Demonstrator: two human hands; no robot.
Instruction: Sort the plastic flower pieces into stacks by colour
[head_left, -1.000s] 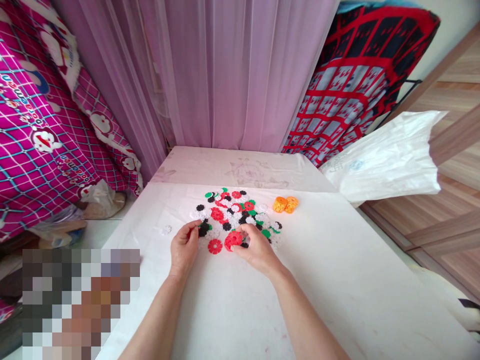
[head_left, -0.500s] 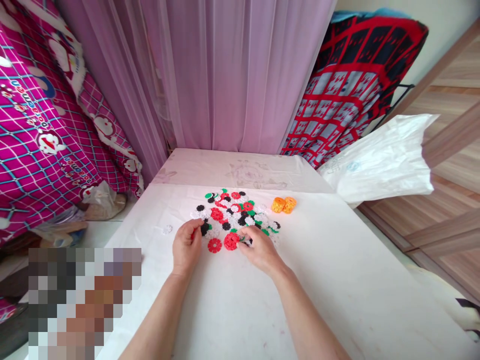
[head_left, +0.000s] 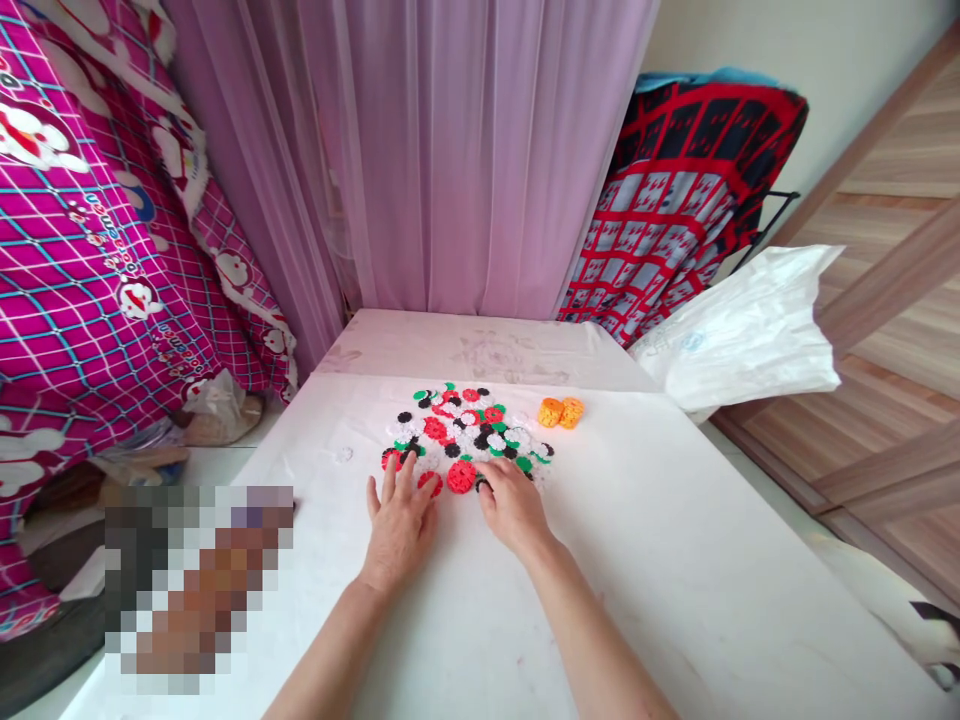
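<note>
My left hand [head_left: 400, 525] lies palm down with its fingers spread, at the near left of a loose pile of snowflake discs [head_left: 452, 451] in red, black, white and green. Its fingertips reach over a single red disc [head_left: 430, 484] and some black ones. Beside it, between my two hands, sits a small stack of red discs [head_left: 461, 477]. To the right of that stack is my right hand [head_left: 516, 503], its fingers bent and its thumb apart from the index finger. A dark disc [head_left: 482, 482] shows in that gap; no grip on it is visible.
Two stacks of orange discs [head_left: 561, 412] stand to the right of the pile. A lone white disc [head_left: 343, 453] lies at its left. The white-covered table [head_left: 637, 560] has a white bag [head_left: 757, 330] at its right edge. Part of the lower left is pixelated.
My left hand has opened and moved right, letting go of a red disc, which now lies at the pile's left edge. My right hand has drawn slightly away from the red stack.
</note>
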